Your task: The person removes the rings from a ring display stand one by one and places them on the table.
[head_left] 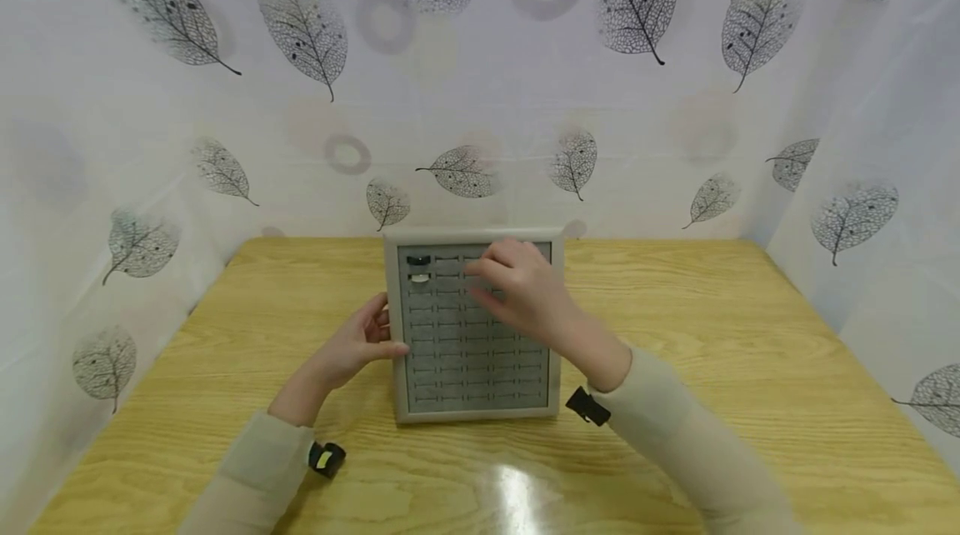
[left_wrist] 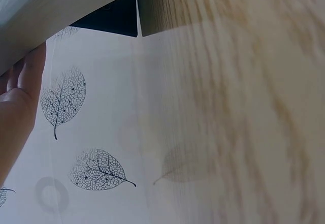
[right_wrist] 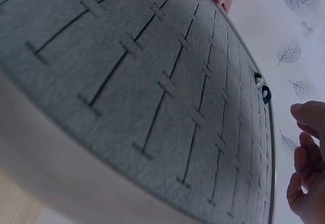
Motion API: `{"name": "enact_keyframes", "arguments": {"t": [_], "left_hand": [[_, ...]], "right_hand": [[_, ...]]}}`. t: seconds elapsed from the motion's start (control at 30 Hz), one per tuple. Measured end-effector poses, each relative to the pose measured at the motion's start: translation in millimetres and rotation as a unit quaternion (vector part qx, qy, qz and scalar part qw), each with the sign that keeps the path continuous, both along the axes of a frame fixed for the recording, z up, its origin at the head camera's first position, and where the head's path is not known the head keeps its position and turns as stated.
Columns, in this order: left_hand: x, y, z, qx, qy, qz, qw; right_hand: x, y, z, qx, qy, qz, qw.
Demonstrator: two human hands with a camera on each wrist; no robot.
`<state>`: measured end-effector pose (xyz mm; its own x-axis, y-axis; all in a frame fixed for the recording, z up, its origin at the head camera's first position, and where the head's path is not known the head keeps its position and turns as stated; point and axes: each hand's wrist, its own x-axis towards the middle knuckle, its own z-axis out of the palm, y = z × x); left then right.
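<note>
A framed grey ring display board (head_left: 476, 415) with rows of slots stands propped up on the table. In its top left slots sit a dark ring (head_left: 418, 260) and, just below, a white ring (head_left: 419, 277). My left hand (head_left: 352, 345) grips the board's left edge, thumb on the front of the frame and fingers behind. My right hand (head_left: 528, 289) hovers before the upper right part of the board, its fingers loosely bent. In the right wrist view nothing shows between the fingertips of this hand (right_wrist: 309, 155), which are apart from the dark ring (right_wrist: 266, 95).
The wood-grain table (head_left: 675, 310) extends around the board. A white leaf-print curtain (head_left: 480, 85) hangs behind the table and along both sides. The left wrist view shows a dark support piece (left_wrist: 114, 18) behind the board. Both wrists wear black straps.
</note>
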<state>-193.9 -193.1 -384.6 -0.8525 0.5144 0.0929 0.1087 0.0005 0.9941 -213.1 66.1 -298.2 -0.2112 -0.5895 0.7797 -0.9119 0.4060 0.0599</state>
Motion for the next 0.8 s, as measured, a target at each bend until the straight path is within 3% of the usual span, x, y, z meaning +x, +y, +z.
{"name": "enact_keyframes", "arguments": {"t": [0.23, 0.5, 0.8], "left_hand": [[0.8, -0.5, 0.6, -0.002, 0.003, -0.007, 1.0], [0.3, -1.0, 0.1, 0.007, 0.006, -0.018, 0.9998], [-0.2, -1.5, 0.1, 0.0, 0.006, -0.013, 0.9999]], "right_hand": [[-6.0, -19.7, 2.4, -0.008, -0.001, 0.004, 1.0], [-10.0, -39.5, -4.2, -0.004, 0.004, -0.043, 0.999], [-12.9, -50.9, -6.6, 0.021, 0.037, -0.097, 0.9943]]}}
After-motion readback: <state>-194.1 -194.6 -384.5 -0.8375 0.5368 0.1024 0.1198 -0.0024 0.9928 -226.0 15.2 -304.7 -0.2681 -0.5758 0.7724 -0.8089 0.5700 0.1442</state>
